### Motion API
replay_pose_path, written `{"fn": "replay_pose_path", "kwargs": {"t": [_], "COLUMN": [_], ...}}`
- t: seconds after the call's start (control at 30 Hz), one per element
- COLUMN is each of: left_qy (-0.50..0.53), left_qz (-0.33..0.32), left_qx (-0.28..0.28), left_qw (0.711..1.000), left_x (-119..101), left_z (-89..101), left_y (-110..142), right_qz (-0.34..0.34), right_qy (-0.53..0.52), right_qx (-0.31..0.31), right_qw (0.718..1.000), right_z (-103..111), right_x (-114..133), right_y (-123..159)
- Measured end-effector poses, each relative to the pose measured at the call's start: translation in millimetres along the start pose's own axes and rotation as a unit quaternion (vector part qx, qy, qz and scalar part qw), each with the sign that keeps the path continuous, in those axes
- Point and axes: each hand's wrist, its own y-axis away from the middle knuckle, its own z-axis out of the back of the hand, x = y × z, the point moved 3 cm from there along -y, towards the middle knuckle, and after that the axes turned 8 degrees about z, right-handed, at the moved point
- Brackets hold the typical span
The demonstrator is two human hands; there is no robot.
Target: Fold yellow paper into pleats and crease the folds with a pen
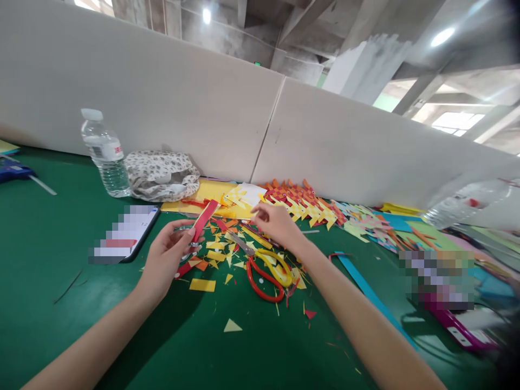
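My left hand (pixel 166 254) is closed on a red paper strip (pixel 206 218) with a pale edge, held tilted up between thumb and fingers. To its right, my right hand (pixel 278 223) reaches over the scraps with its fingers curled into a pinch; what they hold, if anything, is too small to make out. Scissors (pixel 268 279) with one red and one yellow handle lie just below my right hand, blades pointing up and left. Yellow, orange and red paper scraps (pixel 215 255) surround them. Behind my right hand sit rows of folded red-orange and yellow paper pieces (pixel 303 206).
A phone (pixel 140 233) and a water bottle (pixel 106 157) stand left, beside a patterned cloth bag (pixel 162 176). Farther left lies a blue glue gun (pixel 14 170). To the right are a blue strip (pixel 368 292), coloured paper and another bottle (pixel 463 203). A white partition (pixel 182 108) closes the back.
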Motion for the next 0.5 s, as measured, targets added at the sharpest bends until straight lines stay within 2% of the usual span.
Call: {"fn": "replay_pose_path", "kwargs": {"t": [0.1,0.2,0.33,0.5], "left_qy": [0.004,0.0,-0.012,-0.054], "left_qz": [0.002,0.005,0.01,-0.008], "left_qx": [-0.001,0.0,0.0,0.018], "left_qw": [1.0,1.0,1.0,0.998], "left_x": [1,2,3,4], "left_z": [-0.8,-2.0,-3.4,-4.4], "left_y": [0,0,1,3], "right_qz": [-0.054,-0.103,-0.133,-0.141], "right_qy": [0.088,0.169,0.226,0.257], "right_qx": [0.018,0.039,0.083,0.114], "right_qw": [0.994,0.979,0.961,0.949], "right_z": [-11,-19,-21,-19], "right_x": [-1,-9,-20,-19], "right_y": [43,70,74,67]}}
